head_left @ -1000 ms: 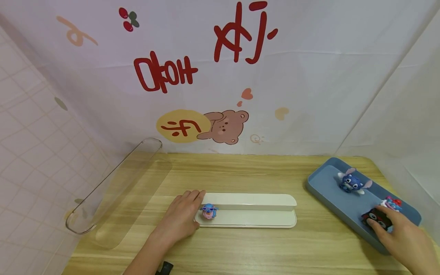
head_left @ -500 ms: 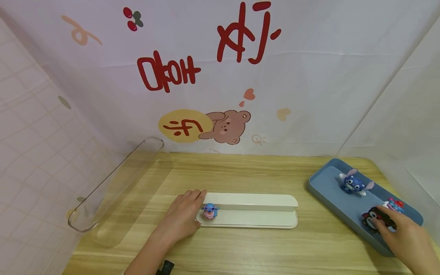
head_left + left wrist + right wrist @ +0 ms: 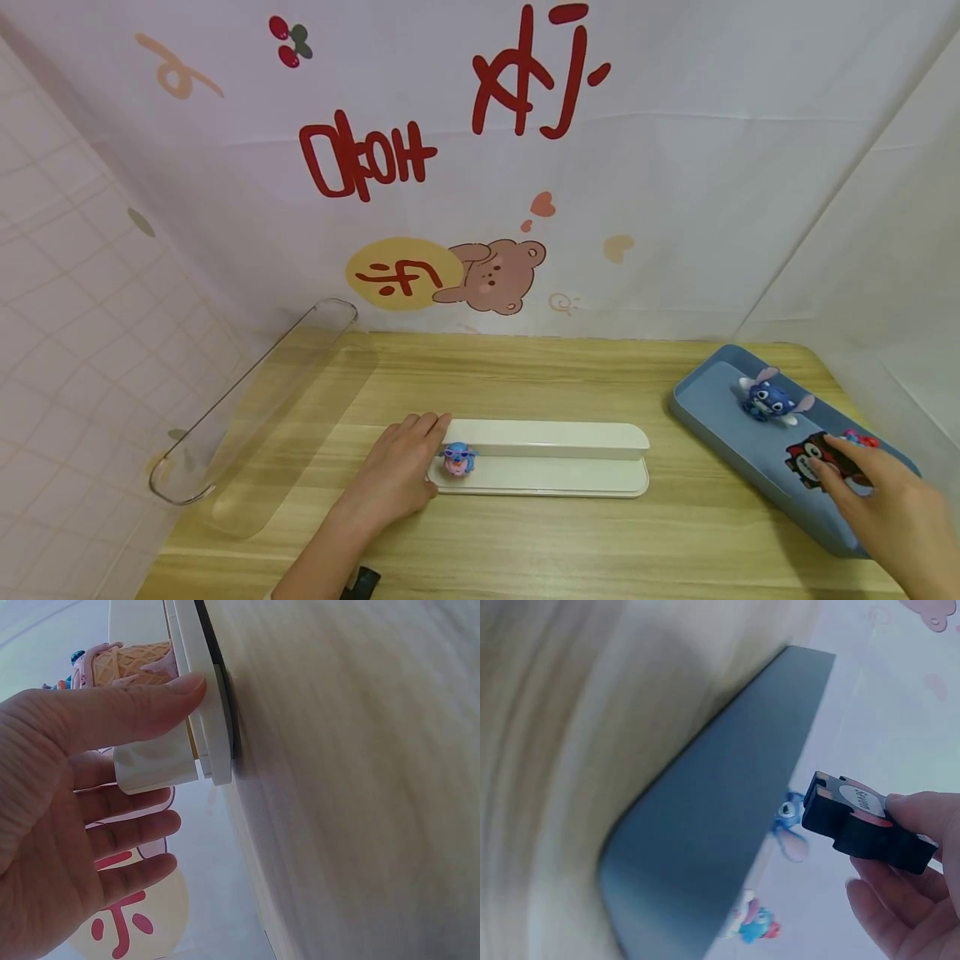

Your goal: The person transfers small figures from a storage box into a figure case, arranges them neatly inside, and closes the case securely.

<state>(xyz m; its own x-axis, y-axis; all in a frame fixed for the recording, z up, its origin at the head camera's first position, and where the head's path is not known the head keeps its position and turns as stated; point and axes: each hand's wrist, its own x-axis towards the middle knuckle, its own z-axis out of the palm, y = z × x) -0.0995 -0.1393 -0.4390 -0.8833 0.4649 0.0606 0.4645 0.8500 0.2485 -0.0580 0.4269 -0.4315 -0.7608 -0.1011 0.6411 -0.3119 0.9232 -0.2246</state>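
My left hand [image 3: 397, 468] grips the left end of a white stepped stand [image 3: 555, 477]; in the left wrist view the thumb lies on its front edge and the fingers reach behind. A small blue figurine with sunglasses [image 3: 458, 458] stands on the lower step beside that hand. From the side, its waffle-cone part [image 3: 135, 666] shows. Between thumb and fingers my right hand [image 3: 896, 504] pinches a black toy figure [image 3: 862, 825] with red trim and a white label, over the blue tray [image 3: 716, 390]. In the right wrist view it is held above the tray's rim.
In the tray are a blue big-eared figurine [image 3: 771, 402] and, partly hidden by my right hand, a red-and-blue one [image 3: 861, 437]. A clear plastic cover [image 3: 262, 450] stands at the left. A black strap [image 3: 363, 583] lies at the front edge. Cloth-covered walls surround the wooden table [image 3: 540, 542].
The black toy figure has been raised and turned in my right hand, so its face shows more and it covers more of the red-and-blue figurine. My left hand stays on the stand.
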